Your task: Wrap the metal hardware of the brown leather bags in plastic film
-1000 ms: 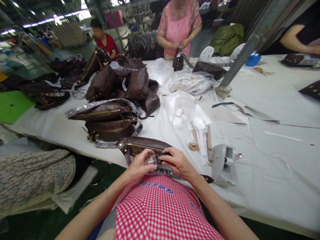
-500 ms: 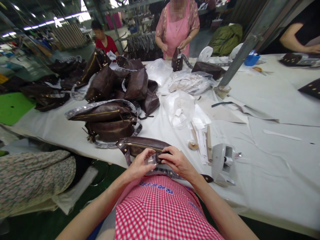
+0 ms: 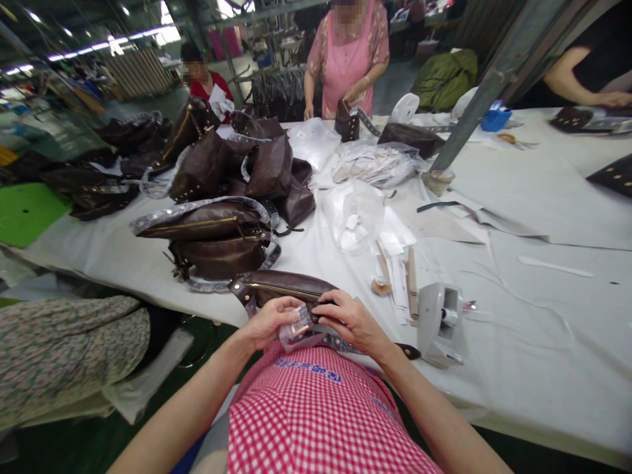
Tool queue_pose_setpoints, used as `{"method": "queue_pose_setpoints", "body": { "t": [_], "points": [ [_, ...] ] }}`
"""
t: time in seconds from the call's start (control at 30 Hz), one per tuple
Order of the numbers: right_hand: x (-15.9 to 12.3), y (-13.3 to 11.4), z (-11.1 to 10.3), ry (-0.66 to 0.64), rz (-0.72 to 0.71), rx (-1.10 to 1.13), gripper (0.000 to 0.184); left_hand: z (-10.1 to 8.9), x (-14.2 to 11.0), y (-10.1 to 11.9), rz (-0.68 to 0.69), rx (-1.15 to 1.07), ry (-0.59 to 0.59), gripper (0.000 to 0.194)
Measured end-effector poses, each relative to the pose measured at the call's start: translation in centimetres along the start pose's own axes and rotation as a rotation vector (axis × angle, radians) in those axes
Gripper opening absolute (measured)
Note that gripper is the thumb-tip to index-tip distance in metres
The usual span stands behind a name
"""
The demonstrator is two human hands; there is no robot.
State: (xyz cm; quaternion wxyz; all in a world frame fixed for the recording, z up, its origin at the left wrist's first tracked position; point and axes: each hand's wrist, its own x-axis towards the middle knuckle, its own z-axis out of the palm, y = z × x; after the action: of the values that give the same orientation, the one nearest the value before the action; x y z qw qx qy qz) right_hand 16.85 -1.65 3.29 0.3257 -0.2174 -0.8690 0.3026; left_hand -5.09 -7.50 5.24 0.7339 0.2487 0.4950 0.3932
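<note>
A dark brown leather bag (image 3: 281, 288) with a gold zipper lies at the near edge of the white table (image 3: 543, 316), right in front of me. My left hand (image 3: 269, 320) pinches a small clear plastic wrap (image 3: 296, 331) that covers a metal fitting on the bag's strap. My right hand (image 3: 348, 320) is curled over the bag's end beside it, fingertips pressing on the same spot. The two hands nearly touch.
A pile of brown bags (image 3: 222, 197) fills the table's left. Clear plastic bags of tags (image 3: 354, 214), wooden sticks (image 3: 411, 280) and a grey tape dispenser (image 3: 439, 322) lie to the right. A metal post (image 3: 474, 99) rises behind. Other people stand at the far side.
My left hand slid slightly down and toward me, pulling the clear wrap lower off the fitting. The person in pink across the table lowered both hands to the table.
</note>
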Motion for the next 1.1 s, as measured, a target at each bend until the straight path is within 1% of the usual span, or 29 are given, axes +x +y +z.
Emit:
{"method": "queue_pose_setpoints", "body": {
  "t": [0.27,0.37,0.5,0.67,0.8,0.87,0.97,1.1],
  "points": [
    [-0.2,0.1,0.1,-0.048,-0.027,-0.021,0.022,0.1,0.2,-0.4,-0.081,-0.071,-0.106,0.046],
    [-0.1,0.1,0.2,-0.058,-0.029,-0.021,0.021,0.0,0.4,-0.3,-0.080,-0.074,-0.105,0.048],
    [-0.2,0.2,0.3,-0.058,-0.018,-0.017,0.021,0.1,0.4,0.1,-0.091,-0.019,-0.084,0.048],
    [-0.3,0.3,0.4,-0.038,-0.019,-0.026,0.022,-0.3,-0.3,0.7,-0.105,0.056,-0.085,0.040],
    [-0.3,0.2,0.4,-0.028,-0.017,-0.020,0.023,-1.0,-0.8,0.7,-0.183,0.024,-0.112,0.035],
    [-0.3,0.1,0.4,-0.032,-0.025,-0.014,0.022,-1.1,-0.9,0.5,-0.214,0.024,-0.103,0.032],
    [-0.3,0.0,0.3,-0.047,-0.041,0.000,0.023,-1.1,-0.7,0.1,-0.175,0.043,-0.064,0.032],
    [-0.4,0.2,0.3,-0.029,-0.030,0.026,0.023,-1.1,-0.3,-0.2,-0.140,0.004,-0.078,0.037]
  ]
}}
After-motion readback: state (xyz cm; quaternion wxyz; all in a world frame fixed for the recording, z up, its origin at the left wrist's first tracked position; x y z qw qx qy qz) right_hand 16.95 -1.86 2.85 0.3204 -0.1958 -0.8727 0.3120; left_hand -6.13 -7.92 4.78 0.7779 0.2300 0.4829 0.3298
